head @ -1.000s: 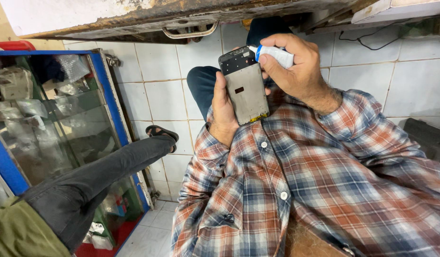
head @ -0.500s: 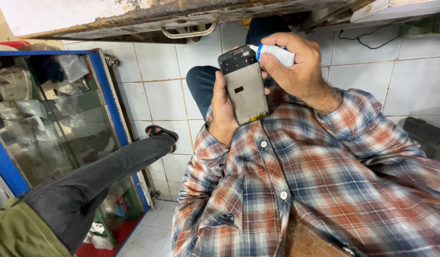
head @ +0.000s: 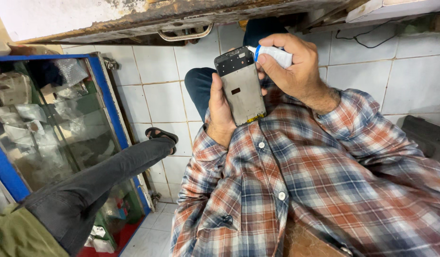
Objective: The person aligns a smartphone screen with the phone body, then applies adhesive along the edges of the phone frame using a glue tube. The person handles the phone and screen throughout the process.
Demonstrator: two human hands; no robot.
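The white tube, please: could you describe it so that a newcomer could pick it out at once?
Start at the plaid shirt and follow its sleeves up to the two hands in front of the tiled wall. The left hand holds a grey phone frame. The right hand grips the tube at the frame's top corner: small, white, with a blue band.

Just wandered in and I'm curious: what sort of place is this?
Probably a small phone repair stall. The left hand holds a stripped grey metal phone frame, the right hand a small white tube with a blue band, beside a blue-framed glass display cabinet of bagged parts.
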